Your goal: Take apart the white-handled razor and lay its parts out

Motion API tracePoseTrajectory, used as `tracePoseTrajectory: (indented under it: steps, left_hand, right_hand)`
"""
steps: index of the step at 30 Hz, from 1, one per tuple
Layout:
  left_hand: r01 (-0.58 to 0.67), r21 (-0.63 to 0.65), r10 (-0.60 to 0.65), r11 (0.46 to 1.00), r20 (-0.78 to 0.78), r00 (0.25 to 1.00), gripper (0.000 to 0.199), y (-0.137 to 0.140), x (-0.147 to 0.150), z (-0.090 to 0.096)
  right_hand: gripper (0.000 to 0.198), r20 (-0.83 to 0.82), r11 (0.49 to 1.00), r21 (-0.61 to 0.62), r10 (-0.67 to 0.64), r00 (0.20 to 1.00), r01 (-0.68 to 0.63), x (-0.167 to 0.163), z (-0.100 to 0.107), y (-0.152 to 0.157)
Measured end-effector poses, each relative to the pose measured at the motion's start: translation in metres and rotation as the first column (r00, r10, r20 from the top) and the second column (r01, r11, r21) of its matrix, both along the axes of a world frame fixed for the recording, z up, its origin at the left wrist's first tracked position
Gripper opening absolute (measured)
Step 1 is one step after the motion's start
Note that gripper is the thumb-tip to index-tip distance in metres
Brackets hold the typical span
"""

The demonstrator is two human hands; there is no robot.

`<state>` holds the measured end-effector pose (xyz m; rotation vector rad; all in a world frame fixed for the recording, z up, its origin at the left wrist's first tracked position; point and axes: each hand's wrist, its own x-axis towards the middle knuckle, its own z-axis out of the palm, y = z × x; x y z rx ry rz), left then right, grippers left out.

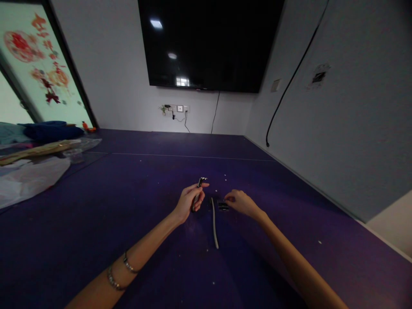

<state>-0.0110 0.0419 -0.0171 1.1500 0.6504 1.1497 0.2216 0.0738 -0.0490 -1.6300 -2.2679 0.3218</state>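
Observation:
My left hand [188, 201] is closed round a slim dark tool [195, 201] with a shiny metal tip pointing up and away; its exact kind is too small to make out. A short grey cable [214, 225] lies lengthwise on the purple surface between my hands. Just right of the cable's far end sits a small flat black item [222, 205] with lighter markings. My right hand [241, 202] is at that item's right edge, thumb and fingertips drawn together. Whether anything is pinched in them is hidden.
Small white scraps [225, 175] dot the purple surface [144, 240]. Plastic bags [35, 178] and folded blue cloth [51, 131] lie at the left. A television [209, 43] hangs above wall sockets [180, 108]. Down the right wall hangs a black cable [289, 81].

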Motion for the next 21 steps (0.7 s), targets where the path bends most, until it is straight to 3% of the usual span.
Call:
tracePoseTrajectory:
  steps: [6, 12, 21]
  left_hand:
    - [0.103, -0.073, -0.096, 0.992, 0.094, 0.991, 0.034, 0.002, 0.002, -0.014]
    - [0.199, -0.126, -0.175, 0.972, 0.176, 0.969, 0.034, 0.000, 0.004, -0.022]
    - [0.251, -0.098, -0.226, 0.963, 0.214, 0.950, 0.030, -0.001, 0.005, -0.025]
  right_hand:
    - [0.023, -0.029, 0.992, -0.008, 0.127, 0.992, -0.127, 0.003, -0.021, 0.006]
    - [0.021, -0.046, 0.990, -0.020, 0.140, 0.989, -0.141, 0.003, -0.019, 0.005]
    - [0.014, -0.138, 0.989, 0.034, 0.151, 0.979, -0.147, 0.003, -0.023, 0.006]
